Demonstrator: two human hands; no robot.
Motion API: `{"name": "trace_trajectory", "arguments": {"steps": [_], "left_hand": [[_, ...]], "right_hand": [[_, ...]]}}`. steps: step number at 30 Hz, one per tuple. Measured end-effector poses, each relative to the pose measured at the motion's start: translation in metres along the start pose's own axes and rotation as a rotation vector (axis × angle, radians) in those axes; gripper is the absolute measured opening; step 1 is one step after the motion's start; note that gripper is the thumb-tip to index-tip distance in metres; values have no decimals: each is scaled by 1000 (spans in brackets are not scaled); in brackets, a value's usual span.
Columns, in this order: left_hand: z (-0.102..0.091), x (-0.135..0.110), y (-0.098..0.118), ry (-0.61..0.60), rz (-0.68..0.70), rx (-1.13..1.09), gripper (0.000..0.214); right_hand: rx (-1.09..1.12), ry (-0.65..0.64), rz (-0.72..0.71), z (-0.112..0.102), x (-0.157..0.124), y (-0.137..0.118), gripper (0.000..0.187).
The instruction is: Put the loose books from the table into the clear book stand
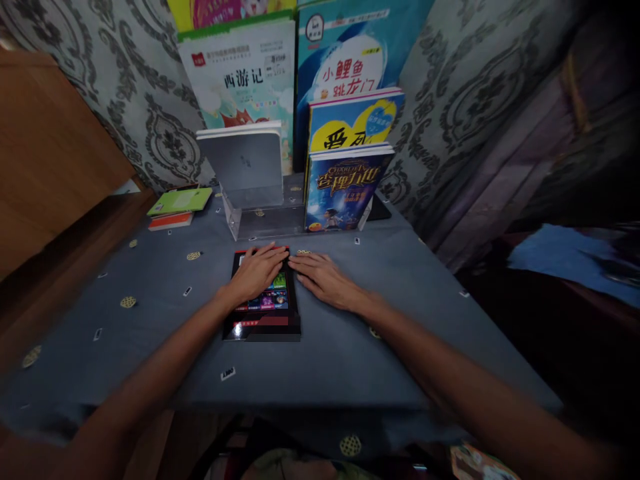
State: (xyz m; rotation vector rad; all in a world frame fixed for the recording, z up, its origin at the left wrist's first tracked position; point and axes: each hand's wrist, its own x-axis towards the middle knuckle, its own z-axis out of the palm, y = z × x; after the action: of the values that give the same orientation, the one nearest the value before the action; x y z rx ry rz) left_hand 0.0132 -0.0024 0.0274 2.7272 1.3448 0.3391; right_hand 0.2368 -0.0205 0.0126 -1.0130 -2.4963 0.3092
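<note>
While left hand (257, 273), right hand (323, 279) lie flat-fingered at black book (266, 321), acrylic bookstand (267, 221) behind holds grey book (250, 170), 查理九世 paperback (343, 193).

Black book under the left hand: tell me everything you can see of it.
The black book looks glossy, with glare at its lower left, small colourful picture panels and a red band near its lower edge. It lies flat, apparently closed, on the grey-blue tablecloth, before the clear stand. The left hand covers its upper part; the right hand's fingertips meet or nearly meet its upper right edge.
</note>
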Motion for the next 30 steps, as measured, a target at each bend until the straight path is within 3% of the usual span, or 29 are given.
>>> {"name": "trace_trajectory", "arguments": {"steps": [8,16,30], "left_hand": [[3,13,-10,15,111,-20,44],[3,16,-11,-13,109,-42,45],[-3,5,-12,-25,160,-138,43]], "right_hand": [[3,11,7,-1,-1,1,39],[17,36,-25,-3,-1,-1,38],[-14,11,-35,-5,-3,-3,38]]}}
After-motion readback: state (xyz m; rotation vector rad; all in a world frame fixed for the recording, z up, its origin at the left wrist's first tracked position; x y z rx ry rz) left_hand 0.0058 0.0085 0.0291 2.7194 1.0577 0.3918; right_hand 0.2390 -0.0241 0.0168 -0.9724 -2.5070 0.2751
